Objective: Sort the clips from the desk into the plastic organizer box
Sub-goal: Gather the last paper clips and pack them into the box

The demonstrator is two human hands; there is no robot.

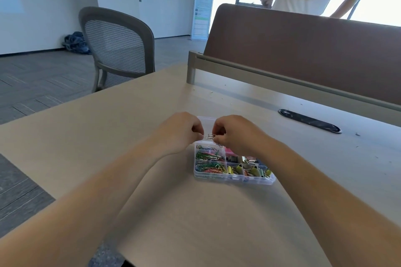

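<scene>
Organizer box (235, 180): coloured paper clips (209, 162) at 9 o'clock, binder clips (249, 169) at 3.
Left hand (182, 131) and right hand (234, 134) pinch silver clips (210, 136), hiding 12 o'clock compartments.

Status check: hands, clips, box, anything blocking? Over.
Left hand and right hand both pinch a small bunch of silver paper clips above the organizer box. Box open, coloured clips in compartments. Nothing in the way.
</scene>
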